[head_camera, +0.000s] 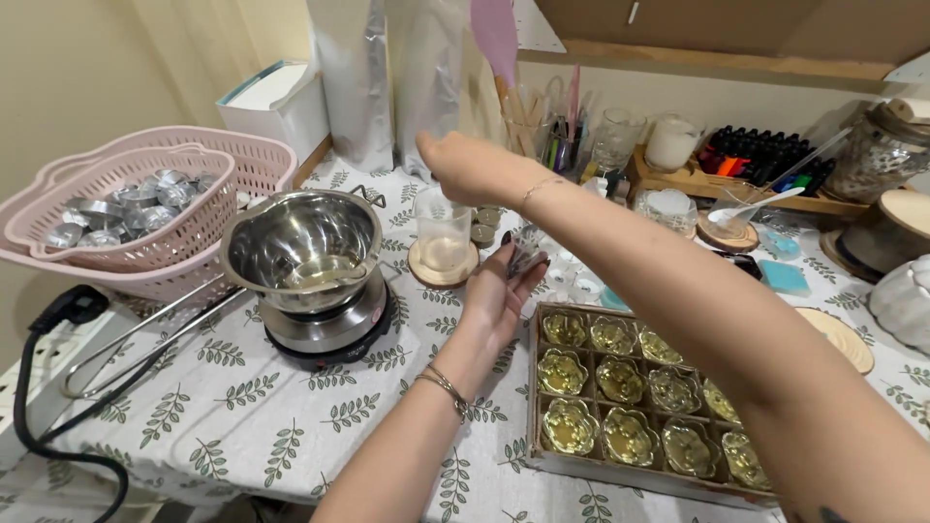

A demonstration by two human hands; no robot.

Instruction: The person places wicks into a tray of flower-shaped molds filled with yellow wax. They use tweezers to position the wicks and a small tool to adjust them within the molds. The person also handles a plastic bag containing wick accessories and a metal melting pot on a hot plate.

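My right hand (472,167) reaches across from the right and hovers over a clear glass beaker (443,229) that stands on a round wooden coaster (441,275). Its fingers curl away from the camera, and what they hold is hidden. My left hand (496,295), with bracelets on the wrist, lies just right of the coaster and pinches a small clear crinkled packet (526,250). Left of both hands, a steel pot (305,242) with a little clear liquid sits on a small electric hot plate (327,331). A cardboard box (539,387) of gold flower-shaped cups lies under my right forearm.
Stacked pink baskets (254,165) with several metal tealight cups stand at the far left. Metal tongs (145,341) and a black power cord (60,312) lie at the front left. Silver bags (358,82), a pink spatula (494,34), jars and a wooden tray of markers (765,155) line the back.
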